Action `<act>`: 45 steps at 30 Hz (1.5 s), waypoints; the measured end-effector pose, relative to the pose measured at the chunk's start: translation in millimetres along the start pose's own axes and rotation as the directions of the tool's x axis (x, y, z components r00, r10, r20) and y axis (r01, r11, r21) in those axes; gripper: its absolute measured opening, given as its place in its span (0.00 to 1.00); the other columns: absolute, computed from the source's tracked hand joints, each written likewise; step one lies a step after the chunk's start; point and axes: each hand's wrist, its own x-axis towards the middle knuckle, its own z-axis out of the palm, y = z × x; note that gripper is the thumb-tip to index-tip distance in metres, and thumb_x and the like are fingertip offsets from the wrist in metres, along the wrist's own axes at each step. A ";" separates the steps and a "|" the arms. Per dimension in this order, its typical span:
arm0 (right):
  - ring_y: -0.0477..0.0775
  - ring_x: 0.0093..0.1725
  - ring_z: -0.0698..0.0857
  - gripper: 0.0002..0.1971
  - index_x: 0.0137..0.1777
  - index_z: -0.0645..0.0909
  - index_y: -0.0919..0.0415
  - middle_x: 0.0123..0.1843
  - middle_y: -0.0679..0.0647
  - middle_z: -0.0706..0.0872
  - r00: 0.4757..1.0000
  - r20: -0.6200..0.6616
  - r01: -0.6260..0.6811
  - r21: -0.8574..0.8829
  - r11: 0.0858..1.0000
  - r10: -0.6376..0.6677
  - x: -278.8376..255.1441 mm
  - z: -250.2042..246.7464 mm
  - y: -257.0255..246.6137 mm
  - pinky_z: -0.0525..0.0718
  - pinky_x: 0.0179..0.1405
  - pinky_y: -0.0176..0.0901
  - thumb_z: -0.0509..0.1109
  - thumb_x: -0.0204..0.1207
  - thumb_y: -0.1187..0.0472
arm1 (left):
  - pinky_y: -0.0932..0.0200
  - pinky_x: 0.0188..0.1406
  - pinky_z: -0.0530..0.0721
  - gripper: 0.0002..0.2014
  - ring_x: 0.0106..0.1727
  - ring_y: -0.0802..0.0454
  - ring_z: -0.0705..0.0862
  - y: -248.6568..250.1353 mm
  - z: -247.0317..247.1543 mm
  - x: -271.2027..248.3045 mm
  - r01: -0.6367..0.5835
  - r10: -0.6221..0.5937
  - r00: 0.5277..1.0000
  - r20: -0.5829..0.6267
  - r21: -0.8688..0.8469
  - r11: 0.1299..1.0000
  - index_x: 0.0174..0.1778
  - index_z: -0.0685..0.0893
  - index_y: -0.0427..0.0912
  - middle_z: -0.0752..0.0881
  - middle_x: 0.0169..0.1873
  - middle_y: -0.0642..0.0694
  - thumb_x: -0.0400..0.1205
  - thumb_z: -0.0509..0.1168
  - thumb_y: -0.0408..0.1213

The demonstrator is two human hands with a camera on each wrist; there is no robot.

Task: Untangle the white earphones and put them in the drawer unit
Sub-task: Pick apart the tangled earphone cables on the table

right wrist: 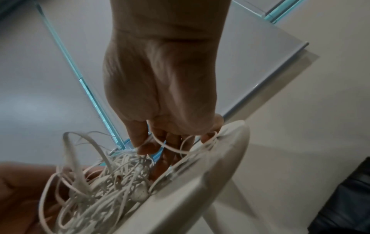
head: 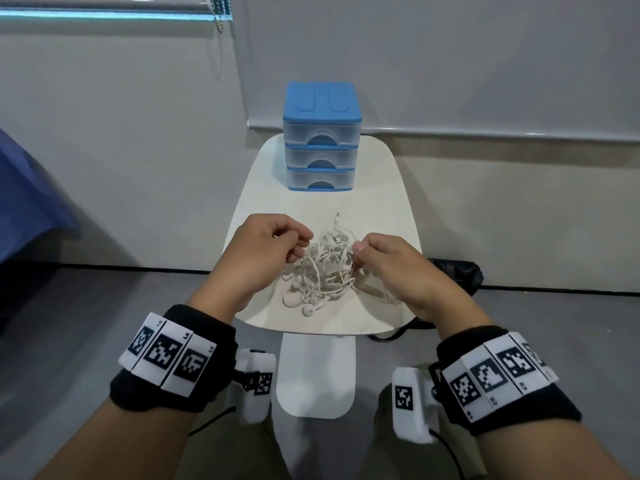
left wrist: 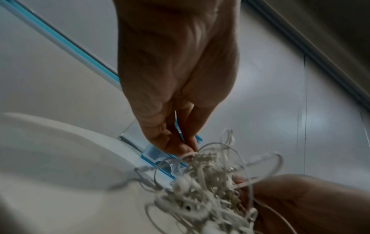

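Earphones [head: 322, 268] lie tangled at frame centre on the table [head: 381, 202]; my left hand [head: 263, 251] and right hand [head: 391, 268] each pinch its cords, drawer unit [head: 322, 136] above.

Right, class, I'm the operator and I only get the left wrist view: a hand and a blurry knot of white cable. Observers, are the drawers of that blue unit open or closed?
Observer: The head view shows all three drawers of the drawer unit closed.
Operator: Is the whole tangle lifted off the table?
Observer: No. The lower part of the earphones lies on the table, with one earbud near its front edge.
Operator: And the right hand's grip?
Observer: In the right wrist view, a loop of cable lies round the fingers of the right hand.
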 end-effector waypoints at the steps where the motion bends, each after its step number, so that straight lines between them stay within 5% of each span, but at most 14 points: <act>1: 0.50 0.39 0.78 0.19 0.42 0.82 0.61 0.41 0.55 0.85 1.000 0.000 0.006 0.000 1.000 -0.006 1.2 0.2 0.6 0.74 0.43 0.48 0.65 0.88 0.48 | 0.50 0.52 0.90 0.17 0.41 0.55 0.88 -0.3 0.5 -0.3 0.010 -0.011 1.000 0.025 0.034 0.999 0.45 0.93 0.45 0.93 0.42 0.45 0.88 0.61 0.25; 5: 0.50 0.40 0.78 0.19 0.40 0.82 0.57 0.41 0.55 0.86 1.000 0.010 0.016 0.014 1.000 -0.016 3.7 0.4 4.8 0.74 0.43 0.47 0.64 0.87 0.45 | 0.54 0.48 0.89 0.14 0.39 0.56 0.88 2.9 3.2 -2.8 0.015 -0.026 0.995 0.092 0.120 0.993 0.43 0.94 0.49 0.94 0.39 0.49 0.86 0.67 0.28; 9: 0.52 0.40 0.82 0.23 0.45 0.81 0.70 0.40 0.58 0.87 0.997 0.070 0.025 0.088 0.996 -0.031 0.2 0.1 5.1 0.78 0.42 0.41 0.65 0.88 0.47 | 0.72 0.35 0.80 0.08 0.37 0.63 0.86 6.0 5.4 -4.5 0.021 -0.045 0.983 0.175 0.136 0.991 0.49 0.94 0.46 0.94 0.42 0.46 0.85 0.71 0.32; 14: 0.46 0.27 0.80 0.17 0.37 0.80 0.61 0.32 0.58 0.85 0.996 0.079 0.040 0.138 0.990 -0.051 -2.8 -3.2 1.0 0.74 0.28 0.33 0.68 0.88 0.56 | 0.55 0.49 0.84 0.04 0.40 0.53 0.86 6.2 6.1 -3.6 -0.017 -0.019 0.975 0.223 0.158 0.987 0.46 0.94 0.45 0.92 0.45 0.36 0.82 0.75 0.32; 18: 0.44 0.31 0.79 0.13 0.37 0.84 0.60 0.33 0.53 0.85 0.996 0.070 0.041 0.195 0.980 -0.056 -3.5 -6.9 1.9 0.76 0.37 0.33 0.74 0.84 0.59 | 0.56 0.43 0.81 0.03 0.35 0.54 0.83 7.1 7.1 -3.0 -0.032 -0.001 0.982 0.189 0.173 0.984 0.43 0.93 0.45 0.90 0.37 0.38 0.82 0.75 0.34; 21: 0.41 0.35 0.80 0.07 0.42 0.88 0.63 0.38 0.54 0.87 0.998 0.026 0.051 0.238 0.970 -0.059 -4.7 -11.8 -0.8 0.77 0.45 0.36 0.75 0.82 0.62 | 0.58 0.40 0.80 0.04 0.31 0.57 0.81 6.5 8.2 -2.0 -0.036 0.004 0.986 0.165 0.189 0.981 0.43 0.92 0.45 0.86 0.31 0.50 0.82 0.74 0.34; 25: 0.44 0.35 0.76 0.06 0.41 0.90 0.63 0.39 0.65 0.88 0.996 -0.035 0.088 0.115 0.989 -0.085 -10.7 -13.7 -10.4 0.75 0.43 0.39 0.76 0.80 0.64 | 0.61 0.36 0.77 0.04 0.28 0.60 0.81 6.8 9.3 -1.6 -0.047 0.019 0.991 0.136 0.206 0.977 0.42 0.90 0.45 0.87 0.32 0.53 0.83 0.74 0.35; 28: 0.41 0.26 0.72 0.09 0.39 0.90 0.60 0.25 0.43 0.80 0.996 -0.056 0.064 -0.095 0.993 -0.069 -9.4 -8.2 -17.4 0.71 0.32 0.36 0.78 0.79 0.58 | 0.59 0.37 0.78 0.05 0.31 0.57 0.82 7.4 9.2 -1.4 -0.037 0.011 0.991 0.130 0.199 0.979 0.41 0.88 0.45 0.88 0.34 0.52 0.83 0.74 0.37; 32: 0.40 0.24 0.75 0.11 0.36 0.88 0.56 0.25 0.44 0.84 0.995 -0.080 0.035 -0.240 0.970 -0.056 -5.3 3.1 -21.6 0.74 0.34 0.41 0.78 0.79 0.53 | 0.67 0.31 0.78 0.04 0.31 0.56 0.82 10.8 9.5 -1.7 -0.024 0.000 0.989 0.148 0.160 0.987 0.43 0.89 0.41 0.88 0.33 0.50 0.83 0.74 0.35; 35: 0.44 0.26 0.80 0.11 0.35 0.87 0.56 0.28 0.49 0.89 0.992 -0.106 0.040 -0.258 0.965 -0.069 -7.5 7.5 -22.2 0.79 0.36 0.44 0.76 0.79 0.56 | 0.69 0.31 0.77 0.04 0.32 0.57 0.82 14.0 9.0 -3.3 -0.036 0.008 0.985 0.175 0.160 0.986 0.43 0.89 0.40 0.89 0.34 0.47 0.82 0.72 0.30; 38: 0.40 0.22 0.79 0.10 0.36 0.85 0.61 0.28 0.53 0.90 0.988 -0.108 0.088 -0.207 0.974 -0.112 -11.5 6.5 -26.0 0.74 0.29 0.33 0.75 0.80 0.63 | 0.67 0.32 0.79 0.11 0.31 0.58 0.82 15.8 8.6 -4.3 -0.040 0.005 0.982 0.191 0.179 0.983 0.42 0.90 0.42 0.90 0.35 0.46 0.81 0.66 0.23; 42: 0.48 0.29 0.82 0.09 0.36 0.87 0.57 0.28 0.53 0.88 0.974 -0.115 0.177 -0.165 0.970 -0.197 -7.0 6.5 -25.8 0.82 0.38 0.47 0.79 0.77 0.62 | 0.66 0.29 0.78 0.12 0.28 0.59 0.80 20.2 9.2 -5.3 -0.015 -0.013 0.977 0.214 0.130 0.991 0.43 0.91 0.40 0.88 0.31 0.49 0.82 0.64 0.22; 45: 0.39 0.28 0.79 0.06 0.37 0.92 0.56 0.27 0.44 0.87 0.965 -0.166 0.171 -0.190 0.967 -0.203 -3.7 5.8 -23.2 0.77 0.33 0.34 0.81 0.75 0.61 | 0.63 0.31 0.76 0.12 0.32 0.57 0.80 23.9 7.9 -4.5 -0.003 -0.026 0.965 0.260 0.110 0.994 0.44 0.92 0.40 0.88 0.33 0.48 0.82 0.63 0.25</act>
